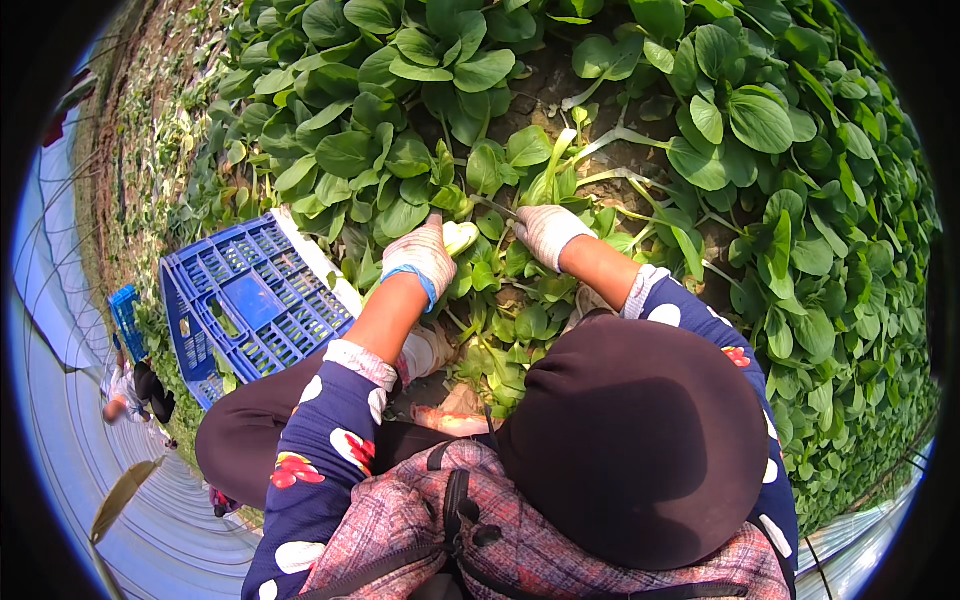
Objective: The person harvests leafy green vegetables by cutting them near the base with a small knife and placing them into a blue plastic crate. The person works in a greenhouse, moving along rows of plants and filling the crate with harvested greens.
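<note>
My left hand [421, 259], in a whitish knit glove with a blue cuff, grips a leafy green of the bok choy kind, whose pale base [460, 237] points toward my right hand. My right hand [552, 234], also gloved, is closed around a tool with a thin metal blade, seemingly a knife [493, 207]. Its handle is hidden in my fist. The blade reaches left toward the leaves beyond the pale base, and I cannot tell whether it touches a plant. Around both hands grow low green leaves [517, 259] and cut or loose stalks.
A blue plastic crate [251, 296] stands by my left knee, greens showing through its slats. Dense leafy plants [810, 247] fill the right side and the far side [450, 60]. A person [139, 394] and another blue crate [127, 322] are farther left, near plastic sheeting [202, 517].
</note>
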{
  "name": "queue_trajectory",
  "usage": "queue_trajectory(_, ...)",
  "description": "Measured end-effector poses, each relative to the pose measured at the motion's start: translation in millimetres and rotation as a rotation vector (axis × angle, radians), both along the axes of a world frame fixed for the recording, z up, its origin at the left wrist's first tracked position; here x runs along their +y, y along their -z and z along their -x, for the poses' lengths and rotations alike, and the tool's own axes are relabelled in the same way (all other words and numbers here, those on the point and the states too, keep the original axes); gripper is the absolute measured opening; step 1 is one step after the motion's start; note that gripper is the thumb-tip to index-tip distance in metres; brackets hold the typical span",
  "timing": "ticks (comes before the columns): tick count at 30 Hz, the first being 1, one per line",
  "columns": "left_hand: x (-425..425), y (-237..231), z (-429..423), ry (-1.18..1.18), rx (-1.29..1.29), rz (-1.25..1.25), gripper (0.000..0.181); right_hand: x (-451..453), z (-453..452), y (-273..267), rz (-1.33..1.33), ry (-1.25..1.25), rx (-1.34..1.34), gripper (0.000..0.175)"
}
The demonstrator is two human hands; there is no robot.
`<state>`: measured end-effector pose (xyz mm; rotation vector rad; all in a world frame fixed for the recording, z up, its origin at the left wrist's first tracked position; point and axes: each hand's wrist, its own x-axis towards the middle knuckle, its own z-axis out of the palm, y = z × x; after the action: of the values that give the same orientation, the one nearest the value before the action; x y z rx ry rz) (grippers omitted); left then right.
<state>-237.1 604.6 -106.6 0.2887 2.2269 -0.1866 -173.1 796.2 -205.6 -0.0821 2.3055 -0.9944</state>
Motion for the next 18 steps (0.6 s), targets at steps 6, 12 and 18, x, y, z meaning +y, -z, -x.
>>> queue_trajectory(6,-2.5,1.1,0.9,-0.046,-0.013,-0.034,0.04,-9.5,-4.0,8.1,-0.025,0.04,-0.018,0.032)
queue_trajectory(12,-12.3,7.8,-3.5,-0.069,0.002,-0.046,0.04,-13.8,-5.3,10.4,-0.012,0.058,-0.029,0.031)
queue_trajectory(18,-14.5,17.0,-1.7,-0.08,0.018,-0.052,0.04,-22.6,16.0,24.5,-0.095,-0.114,-0.157,0.029)
